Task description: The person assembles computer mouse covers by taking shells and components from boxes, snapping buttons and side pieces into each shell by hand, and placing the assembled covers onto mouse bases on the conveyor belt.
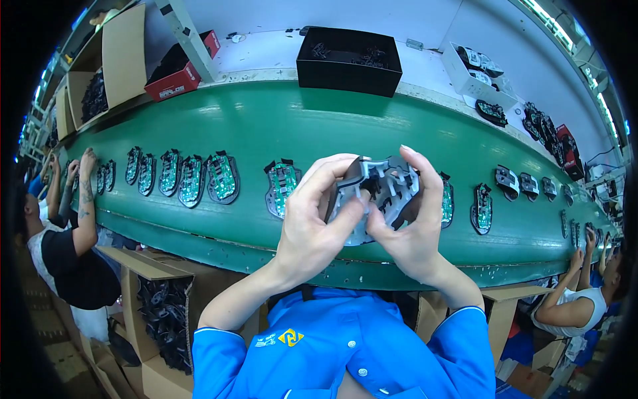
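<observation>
Above the middle of the belt (266, 120), a grey shell (401, 188) is held off the surface, its hollow, ribbed inside facing up. The left hand (309, 216) grips the shell's left side, fingers curled round the outside and thumb reaching inside. The right hand (415, 233) grips the right side, fingers behind and thumb at the near inner edge. A small black part (373, 187) sits inside the shell near the thumb tips; whether either thumb presses on it I cannot tell.

On the belt's middle stretch, one green board (282, 185) lies beside the left hand, and another (446, 201) shows past the right hand. Along the belt's left half runs a row of similar boards (191, 179); on its right half lie a single board (482, 209) and, farther along, several grey-and-black shells (507, 183).

Beyond the belt's far edge stand a black box (349, 78) with small dark parts in it, a white tray (465, 85) holding more shells, and, toward the left, a red box (174, 86) and an upright carton (125, 56). On the belt's near side, to the left, a carton (134, 319) holds black pieces (165, 319). Near the belt's left end a person in black (90, 266) reaches over it; near its right end, a person in white (585, 311) does likewise.
</observation>
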Tool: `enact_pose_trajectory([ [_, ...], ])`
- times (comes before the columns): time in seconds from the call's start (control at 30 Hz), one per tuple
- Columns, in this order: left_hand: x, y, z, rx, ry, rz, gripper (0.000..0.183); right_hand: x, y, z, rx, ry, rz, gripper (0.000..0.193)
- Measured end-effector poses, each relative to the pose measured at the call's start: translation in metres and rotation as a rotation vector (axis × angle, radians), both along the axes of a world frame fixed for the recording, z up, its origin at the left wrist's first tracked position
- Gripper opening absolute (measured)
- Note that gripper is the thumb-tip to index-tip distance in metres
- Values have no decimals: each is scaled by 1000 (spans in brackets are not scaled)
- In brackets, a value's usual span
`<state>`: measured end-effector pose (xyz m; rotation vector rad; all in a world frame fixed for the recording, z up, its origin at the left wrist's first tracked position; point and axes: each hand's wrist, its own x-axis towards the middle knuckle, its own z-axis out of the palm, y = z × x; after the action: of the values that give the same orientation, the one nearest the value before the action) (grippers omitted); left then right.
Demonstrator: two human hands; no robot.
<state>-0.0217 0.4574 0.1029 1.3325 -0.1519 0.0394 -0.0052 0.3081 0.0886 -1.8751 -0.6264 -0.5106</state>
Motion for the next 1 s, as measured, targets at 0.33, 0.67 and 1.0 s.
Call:
enact_pose_trajectory([
  [0.33, -7, 0, -3, 431, -223, 115, 49, -2, -6, 7, 98, 169, 96, 71],
  [0.67, -6, -4, -11, 426, -362, 196, 53, -3, -1, 4, 233, 169, 193, 69],
  [1.0, 3, -3, -16, 525, -430, 151, 55, -1, -1, -6, 280, 213, 178, 70],
])
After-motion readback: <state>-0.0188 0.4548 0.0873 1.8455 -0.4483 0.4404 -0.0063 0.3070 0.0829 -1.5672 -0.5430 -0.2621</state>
